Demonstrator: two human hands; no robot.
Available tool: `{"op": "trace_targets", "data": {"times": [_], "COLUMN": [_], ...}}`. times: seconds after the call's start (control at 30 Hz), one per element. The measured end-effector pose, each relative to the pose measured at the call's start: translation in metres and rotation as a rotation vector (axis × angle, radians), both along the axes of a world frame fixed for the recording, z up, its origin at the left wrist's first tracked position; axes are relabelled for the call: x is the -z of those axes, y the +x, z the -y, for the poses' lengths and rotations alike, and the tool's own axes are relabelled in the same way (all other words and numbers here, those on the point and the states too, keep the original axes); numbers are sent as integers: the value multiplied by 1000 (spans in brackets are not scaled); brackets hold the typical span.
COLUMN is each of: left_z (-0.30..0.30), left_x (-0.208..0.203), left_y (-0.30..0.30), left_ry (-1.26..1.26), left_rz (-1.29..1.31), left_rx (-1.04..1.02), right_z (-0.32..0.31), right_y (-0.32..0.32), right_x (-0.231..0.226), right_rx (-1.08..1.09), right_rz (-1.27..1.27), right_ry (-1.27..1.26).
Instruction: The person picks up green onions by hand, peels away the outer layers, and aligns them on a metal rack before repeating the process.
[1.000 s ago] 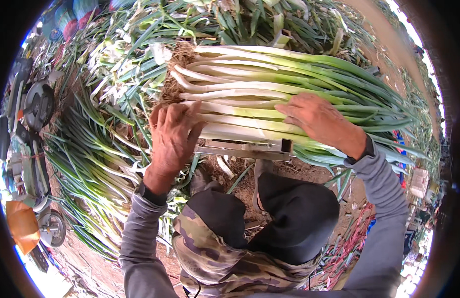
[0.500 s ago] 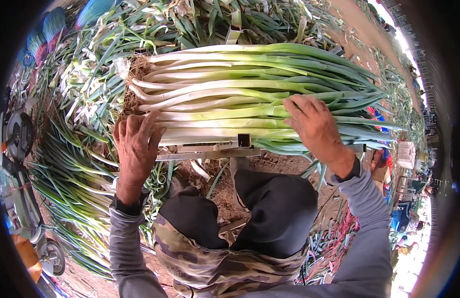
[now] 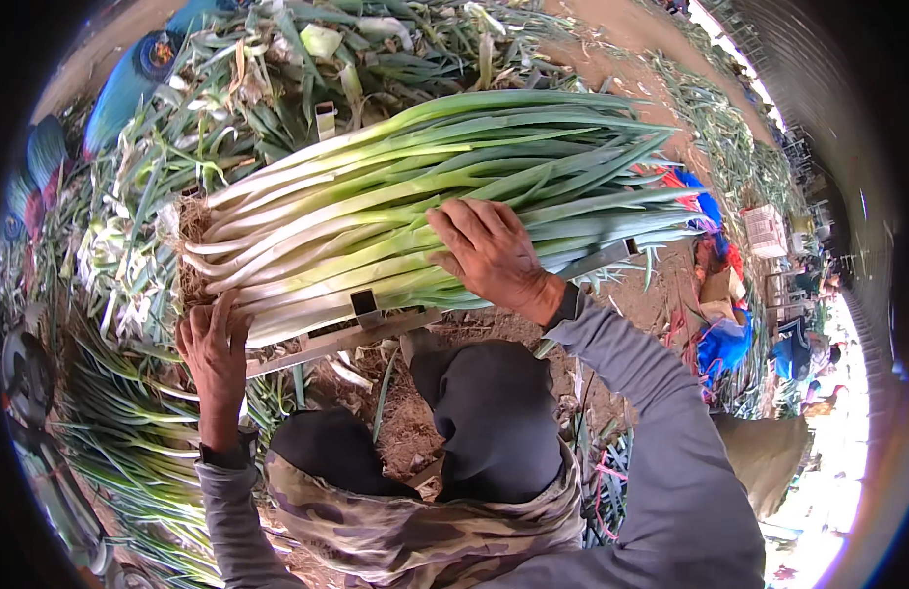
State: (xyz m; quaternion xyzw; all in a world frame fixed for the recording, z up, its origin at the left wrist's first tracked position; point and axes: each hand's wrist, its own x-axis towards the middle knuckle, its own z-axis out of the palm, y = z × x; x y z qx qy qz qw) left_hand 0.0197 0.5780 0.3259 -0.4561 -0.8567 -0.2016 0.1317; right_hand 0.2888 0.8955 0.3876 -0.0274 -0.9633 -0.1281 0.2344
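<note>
A thick layer of long green onions [image 3: 376,216] lies across a low metal rack [image 3: 346,344], white root ends at left and green leaves at right. My left hand [image 3: 215,344] is at the near left corner, its fingertips resting on the white stalks beside the roots. Farther right, my right hand [image 3: 494,250] lies over the near stalks where white turns to green. Its fingers are stretched out and slightly bent, with the palm down. Neither hand is wrapped around a stalk.
More green onions [image 3: 130,432] lie on the ground at my left. Cut leaves [image 3: 258,88] are heaped behind the rack. Blue netted bundles [image 3: 130,88] stand at far left, near a motorbike [image 3: 52,471]. Blue plastic [image 3: 724,344] and a white crate [image 3: 766,231] are at right.
The view has turned, so the rack and onions now slant up to the right. My right hand has moved left along the stalks; my left hand is nearer the root ends.
</note>
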Motion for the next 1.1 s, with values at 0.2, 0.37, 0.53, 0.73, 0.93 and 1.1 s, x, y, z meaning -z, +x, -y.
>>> {"op": "trace_targets", "data": {"times": [0.2, 0.37, 0.53, 0.73, 0.93, 1.1], "left_z": [4, -5, -1, 7, -20, 37], "left_x": [-8, -6, -11, 10, 18, 12], "left_y": [-5, 3, 6, -9, -9, 26], "left_ry": [-4, 12, 18, 109, 474, 608], "left_rz": [87, 14, -4, 17, 212, 148], "left_rx": [-6, -64, -55, -37, -59, -122], "right_z": [-49, -37, -45, -36, -72, -9], "right_y": [17, 43, 39, 31, 31, -12], "right_x": [-20, 2, 15, -15, -25, -66], "right_rx": [279, 337, 387, 325, 256, 129], "right_rz": [-110, -134, -167, -49, -64, -128], "right_ry": [36, 8, -85, -44, -151, -851]}}
